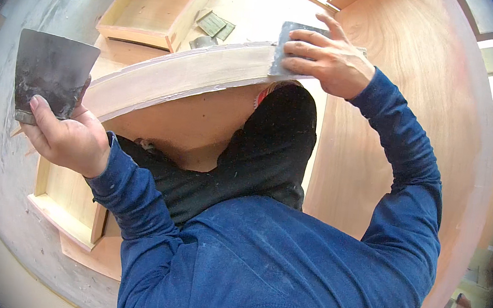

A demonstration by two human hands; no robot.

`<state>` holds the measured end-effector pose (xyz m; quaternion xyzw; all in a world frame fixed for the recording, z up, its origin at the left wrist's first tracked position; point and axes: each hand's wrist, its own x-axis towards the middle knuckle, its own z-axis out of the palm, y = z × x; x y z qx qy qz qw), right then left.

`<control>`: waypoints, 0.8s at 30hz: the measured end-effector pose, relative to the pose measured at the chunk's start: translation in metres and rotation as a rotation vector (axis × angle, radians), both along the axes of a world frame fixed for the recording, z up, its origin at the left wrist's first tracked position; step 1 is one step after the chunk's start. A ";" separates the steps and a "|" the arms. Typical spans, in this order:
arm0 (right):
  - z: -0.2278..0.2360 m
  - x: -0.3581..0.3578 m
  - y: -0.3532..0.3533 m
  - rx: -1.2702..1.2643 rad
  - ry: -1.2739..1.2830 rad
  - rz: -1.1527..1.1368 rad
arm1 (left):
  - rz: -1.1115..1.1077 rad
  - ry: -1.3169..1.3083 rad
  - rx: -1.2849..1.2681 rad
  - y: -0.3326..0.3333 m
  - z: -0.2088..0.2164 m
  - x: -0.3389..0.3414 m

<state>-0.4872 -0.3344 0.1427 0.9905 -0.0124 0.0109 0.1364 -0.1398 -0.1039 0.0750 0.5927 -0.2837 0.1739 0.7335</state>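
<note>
A wide, dark, flat scraper [55, 66] stands upright in my left hand [70, 138], the thumb pressed on its smeared lower part. Off to the right, my right hand [334, 63] has its fingers spread over a grey flat scraper blade [279, 56]. That blade lies against the right end of a long curved wooden board [189, 70]. Pale filler-like material coats the board's face and sits rough along its edges. The board reaches across in front of my bent legs, its left end passing behind my left hand.
An open wooden drawer box [135, 36] stands at the far left, with small greenish flat pieces [212, 24] beside it. Another drawer-like wooden box [60, 215] lies at the near left. A large wooden panel [395, 147] runs along my right side.
</note>
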 end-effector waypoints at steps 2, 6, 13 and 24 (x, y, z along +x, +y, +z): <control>0.003 -0.011 -0.006 -0.006 0.023 -0.018 | 0.159 -0.088 0.061 -0.008 0.010 -0.014; 0.010 -0.040 -0.018 0.016 0.071 -0.087 | 0.492 -0.550 0.484 -0.006 0.016 -0.014; 0.029 -0.080 -0.033 -0.001 0.219 -0.311 | 0.466 -0.593 0.489 0.002 0.011 -0.011; 0.003 -0.045 0.003 0.584 -0.234 -0.145 | 0.501 -0.712 0.522 0.009 0.009 -0.014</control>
